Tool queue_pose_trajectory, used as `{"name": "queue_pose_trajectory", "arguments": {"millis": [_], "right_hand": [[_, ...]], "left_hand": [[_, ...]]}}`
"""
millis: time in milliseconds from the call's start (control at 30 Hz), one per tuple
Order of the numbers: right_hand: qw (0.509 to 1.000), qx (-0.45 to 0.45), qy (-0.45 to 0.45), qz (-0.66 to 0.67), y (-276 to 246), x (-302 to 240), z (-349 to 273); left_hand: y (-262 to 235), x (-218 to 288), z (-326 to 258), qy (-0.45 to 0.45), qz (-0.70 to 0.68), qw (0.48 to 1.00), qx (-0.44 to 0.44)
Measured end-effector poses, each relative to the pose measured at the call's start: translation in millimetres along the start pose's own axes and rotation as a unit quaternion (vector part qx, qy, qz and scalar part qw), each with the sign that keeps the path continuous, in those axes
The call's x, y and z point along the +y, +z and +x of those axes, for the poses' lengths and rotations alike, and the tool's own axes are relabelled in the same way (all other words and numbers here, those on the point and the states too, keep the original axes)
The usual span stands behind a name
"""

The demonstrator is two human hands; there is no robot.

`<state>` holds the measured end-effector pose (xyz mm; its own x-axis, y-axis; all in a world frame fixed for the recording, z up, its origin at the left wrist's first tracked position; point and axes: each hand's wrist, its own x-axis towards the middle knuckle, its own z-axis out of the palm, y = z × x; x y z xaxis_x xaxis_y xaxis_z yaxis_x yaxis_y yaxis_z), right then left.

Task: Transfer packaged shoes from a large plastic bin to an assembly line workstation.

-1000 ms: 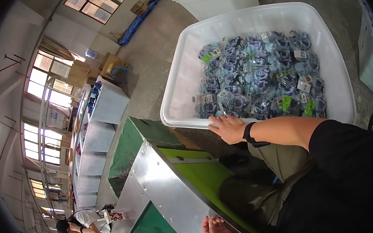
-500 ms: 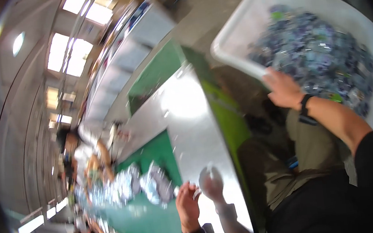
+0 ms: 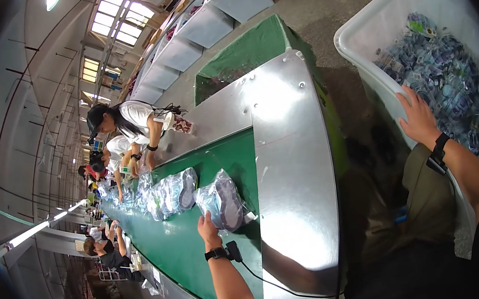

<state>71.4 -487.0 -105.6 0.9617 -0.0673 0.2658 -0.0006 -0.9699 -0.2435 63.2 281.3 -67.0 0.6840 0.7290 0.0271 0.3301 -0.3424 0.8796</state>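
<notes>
My left hand [image 3: 208,227] reaches onto the green conveyor belt [image 3: 193,263], its fingers closed on the near edge of a clear bag holding a dark shoe-like item [image 3: 224,201]. A black wristband with a cable sits on that wrist. My right hand [image 3: 418,116], also with a black wristband, grips the near rim of a large white bin [image 3: 358,63]. The bin is filled with several blue and grey bagged items [image 3: 446,80].
More clear bags [image 3: 169,195] lie in a row farther along the belt. A shiny steel surround [image 3: 292,161] frames the belt's end. A person in white [image 3: 133,122] and others work along the far side. White bins [image 3: 204,26] line the concrete floor behind.
The view has swung from the white bin to the conveyor. My left hand has come into sight at a bag on the belt. My right hand stays on the bin's rim.
</notes>
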Motion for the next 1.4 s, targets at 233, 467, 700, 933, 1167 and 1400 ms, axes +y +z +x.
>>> {"name": "queue_pose_trajectory", "arguments": {"millis": [233, 467, 700, 933, 1167, 1400], "right_hand": [[1.0, 0.003, 0.004, -0.006, 1, 9, -7], [1.0, -0.001, -0.011, -0.001, 1, 14, -7], [1.0, -0.013, -0.007, -0.006, 6, 16, -3], [1.0, -0.019, 0.018, 0.015, 3, 11, -4], [0.999, -0.019, 0.02, 0.02, -3, 12, -8], [1.0, 0.015, 0.005, 0.025, -5, 6, -8]], "left_hand": [[39, 42, -65, -0.152, -0.128, 0.96, -0.199], [57, 77, -183, 0.196, -0.186, 0.957, -0.11], [39, 77, -250, 0.348, -0.034, 0.932, -0.094], [25, 57, -283, 0.081, -0.164, 0.971, -0.155], [46, 100, -308, -0.057, -0.238, 0.957, -0.154], [82, 97, -290, 0.051, -0.258, 0.954, -0.142]]}}
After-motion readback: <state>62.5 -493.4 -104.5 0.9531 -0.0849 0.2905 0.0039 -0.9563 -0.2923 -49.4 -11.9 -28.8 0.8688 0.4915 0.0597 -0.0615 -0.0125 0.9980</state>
